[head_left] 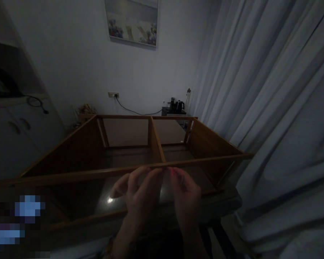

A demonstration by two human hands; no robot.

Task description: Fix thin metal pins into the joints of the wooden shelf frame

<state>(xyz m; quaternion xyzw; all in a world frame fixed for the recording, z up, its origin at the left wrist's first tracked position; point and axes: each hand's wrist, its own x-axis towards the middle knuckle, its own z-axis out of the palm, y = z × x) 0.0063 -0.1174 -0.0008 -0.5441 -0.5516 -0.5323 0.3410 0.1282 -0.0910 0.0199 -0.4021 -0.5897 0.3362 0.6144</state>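
Note:
Both hands meet at the front rail of a wooden frame [91, 174], just below where its middle divider [158, 144] joins. My left hand [140, 190] is closed, its thumb and index fingertip pressed together against the underside of the rail. What it pinches, if anything, is too dark to make out. Close beside it, my right hand [186, 194] is curled in a pinch, and a small pink spot [171, 170] shows at its fingertips. Whether that spot is a separate piece or a fingernail cannot be told. The frame has solid brown side panels [213, 142] and open bays.
A long pale curtain [272, 90] hangs along the right. Against the back wall, a dark kettle [179, 105] stands on a small cabinet, with a cord running to a wall socket [113, 95]. White cupboards [18, 126] are at the left. Blurred blocks cover the lower left corner.

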